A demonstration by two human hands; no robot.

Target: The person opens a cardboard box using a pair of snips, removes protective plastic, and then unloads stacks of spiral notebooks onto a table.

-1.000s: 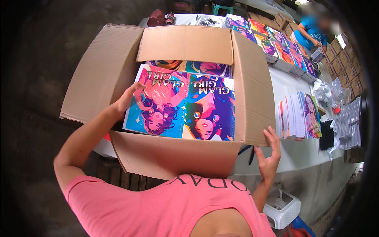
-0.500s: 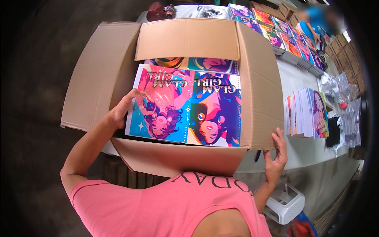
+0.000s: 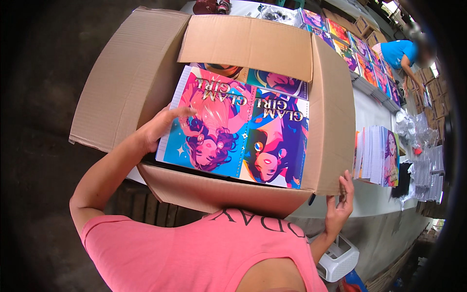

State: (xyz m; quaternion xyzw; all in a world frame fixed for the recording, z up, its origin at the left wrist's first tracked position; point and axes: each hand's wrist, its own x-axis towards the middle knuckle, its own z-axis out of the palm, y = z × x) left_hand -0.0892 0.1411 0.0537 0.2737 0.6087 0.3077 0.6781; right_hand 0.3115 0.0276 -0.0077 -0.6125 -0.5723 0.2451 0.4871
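Note:
An open cardboard box [image 3: 228, 187] stands before me with its flaps folded outward. Inside, a stack with a pink and blue illustrated notebook [image 3: 209, 131] on top lies beside a purple-covered notebook [image 3: 276, 146]; more covers show partly under the far flap. My left hand [image 3: 168, 124] grips the pink and blue stack at its left edge, fingertips over the cover and the thumb hidden. At the near corner of the right flap [image 3: 333, 117], my right hand [image 3: 340, 202] has its fingers round the cardboard edge.
Rows of notebook stacks [image 3: 357, 58] fill the table's far right. A nearer row of notebooks [image 3: 377, 153] stands beside plastic wrapping [image 3: 413, 126]. Another person [image 3: 399, 51] in blue bends over at the far right. A white stool [image 3: 338, 260] is below the table edge.
The view has turned, so the box looks tilted. My left fingers reach slightly farther over the pink and blue cover. My right hand stays at the flap corner. The other person has bent forward.

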